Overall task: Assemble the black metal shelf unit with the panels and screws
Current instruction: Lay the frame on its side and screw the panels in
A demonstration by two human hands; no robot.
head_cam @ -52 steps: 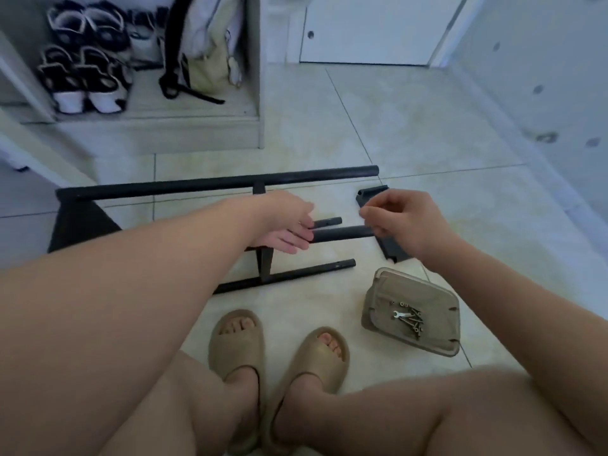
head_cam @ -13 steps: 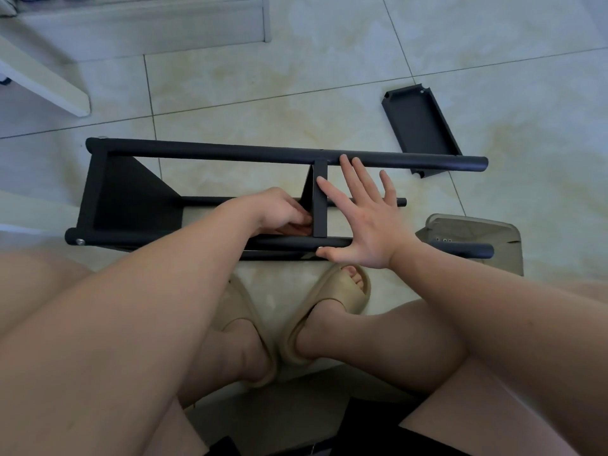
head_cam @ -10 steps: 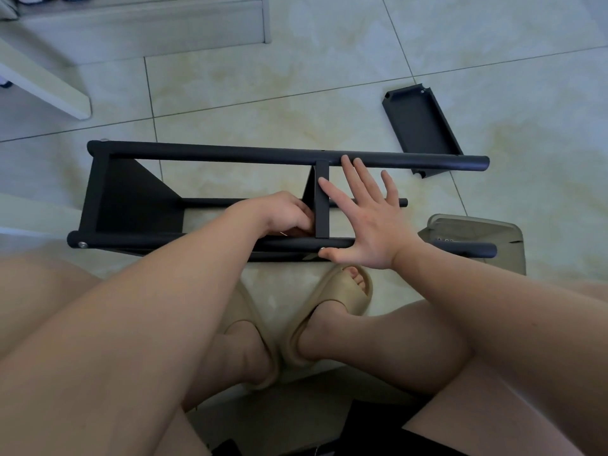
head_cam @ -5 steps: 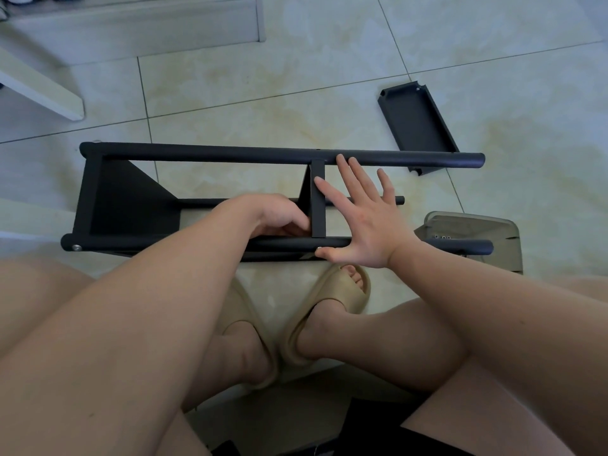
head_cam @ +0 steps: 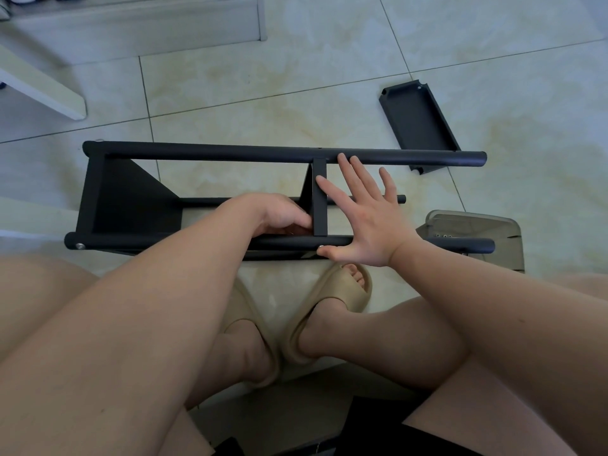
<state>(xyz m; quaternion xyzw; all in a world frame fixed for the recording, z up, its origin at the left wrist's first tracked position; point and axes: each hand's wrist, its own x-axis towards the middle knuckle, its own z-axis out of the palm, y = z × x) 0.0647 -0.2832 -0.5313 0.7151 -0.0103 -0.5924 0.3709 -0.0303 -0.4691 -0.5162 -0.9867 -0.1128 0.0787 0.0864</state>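
The black shelf frame lies on its side across the floor tiles in front of my feet. One panel closes its left end, and a middle panel sits between the long tubes. My left hand is inside the frame with its fingers curled against the middle panel's left face; what they hold is hidden. My right hand lies flat with spread fingers against the panel's right side, thumb on the near tube. A loose black panel lies beyond the frame's right end.
A grey-brown tray with screws sits on the floor behind the near tube's right end. My feet in tan sandals are just below the frame. A white cabinet base runs along the far left.
Since five seconds ago the frame has been pulled closer and my right hand went from pinching to flat on the middle panel. Over the last second both hands hardly moved.
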